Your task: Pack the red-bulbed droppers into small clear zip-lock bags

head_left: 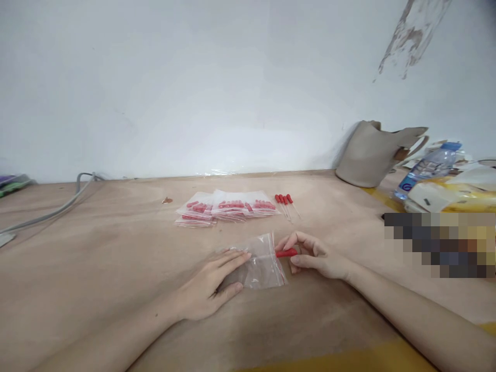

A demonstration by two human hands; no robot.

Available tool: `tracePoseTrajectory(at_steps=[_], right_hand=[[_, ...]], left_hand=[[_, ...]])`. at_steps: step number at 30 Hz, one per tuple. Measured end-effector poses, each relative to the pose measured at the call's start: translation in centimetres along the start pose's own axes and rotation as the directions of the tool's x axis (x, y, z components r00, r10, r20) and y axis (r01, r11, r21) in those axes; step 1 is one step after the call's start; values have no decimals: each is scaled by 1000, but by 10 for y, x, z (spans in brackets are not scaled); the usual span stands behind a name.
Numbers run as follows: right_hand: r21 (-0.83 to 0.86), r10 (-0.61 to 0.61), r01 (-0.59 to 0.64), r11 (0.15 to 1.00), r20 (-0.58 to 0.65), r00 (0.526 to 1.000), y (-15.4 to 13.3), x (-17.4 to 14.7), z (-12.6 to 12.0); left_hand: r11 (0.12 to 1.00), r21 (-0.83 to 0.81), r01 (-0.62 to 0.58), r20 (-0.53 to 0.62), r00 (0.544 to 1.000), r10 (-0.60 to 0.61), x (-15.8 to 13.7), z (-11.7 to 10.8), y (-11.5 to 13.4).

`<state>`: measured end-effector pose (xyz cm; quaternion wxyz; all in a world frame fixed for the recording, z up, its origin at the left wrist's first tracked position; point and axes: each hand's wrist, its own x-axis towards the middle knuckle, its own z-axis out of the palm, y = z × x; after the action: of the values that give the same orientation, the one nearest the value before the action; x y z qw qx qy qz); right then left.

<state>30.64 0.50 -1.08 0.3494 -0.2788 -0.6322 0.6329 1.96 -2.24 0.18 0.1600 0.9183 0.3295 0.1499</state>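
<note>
A clear zip bag lies flat in front of me with its mouth facing right. My left hand rests on the bag's left part, fingers stretched out and thumb apart. At the mouth, my right hand pinches a dropper by its red rubber bulb. The dropper's thin tube reaches into the bag and shows only faintly through the plastic. Beyond the hands lie several loose droppers with red bulbs. To their left are stacks of filled zip bags with red bulbs inside.
A tan table meets a white wall. At the right stand a beige bag, a plastic bottle and a white-and-yellow package; a blurred patch covers part below. A grey cable runs along the left.
</note>
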Motion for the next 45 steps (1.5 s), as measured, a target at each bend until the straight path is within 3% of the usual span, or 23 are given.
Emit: tracePoseTrajectory(at_steps=[4, 10, 15, 19, 23, 26, 31, 33, 39, 45], right_hand=[[-77, -117, 121, 990, 61, 991, -4, 3, 0], [25, 19, -25, 999, 189, 982, -3, 2, 1], [-99, 32, -26, 995, 62, 998, -1, 6, -2], [-145, 107, -109, 983, -20, 994, 0, 8, -15], [-193, 176, -183, 964, -55, 983, -2, 10, -20], [-318, 111, -121, 940, -50, 993, -4, 13, -13], [-571, -41, 10, 821, -42, 998, -6, 15, -6], [-554, -21, -11, 832, -51, 998, -8, 14, -7], [-340, 204, -221, 914, -84, 975, -12, 4, -5], [-190, 296, -343, 920, -238, 925, -6, 3, 6]], left_hand=[[1000, 7, -9, 15, 1000, 9, 0, -1, -1], [1000, 6, -17, 14, 1000, 16, -1, -1, -2], [1000, 2, -20, -19, 1000, 20, 0, -1, -3], [1000, 13, -2, -94, 996, 3, 1, -1, -7], [1000, -20, 12, -87, 996, -14, 2, -1, -8], [1000, -21, 8, -101, 995, -10, 2, -2, -7], [1000, -12, 10, -100, 995, -11, 1, -1, -7], [1000, 0, 15, -92, 996, -15, 1, 0, -8], [999, 18, 31, -77, 997, -29, 2, 1, -9], [996, -81, 35, -99, 994, -43, 3, -4, -3]])
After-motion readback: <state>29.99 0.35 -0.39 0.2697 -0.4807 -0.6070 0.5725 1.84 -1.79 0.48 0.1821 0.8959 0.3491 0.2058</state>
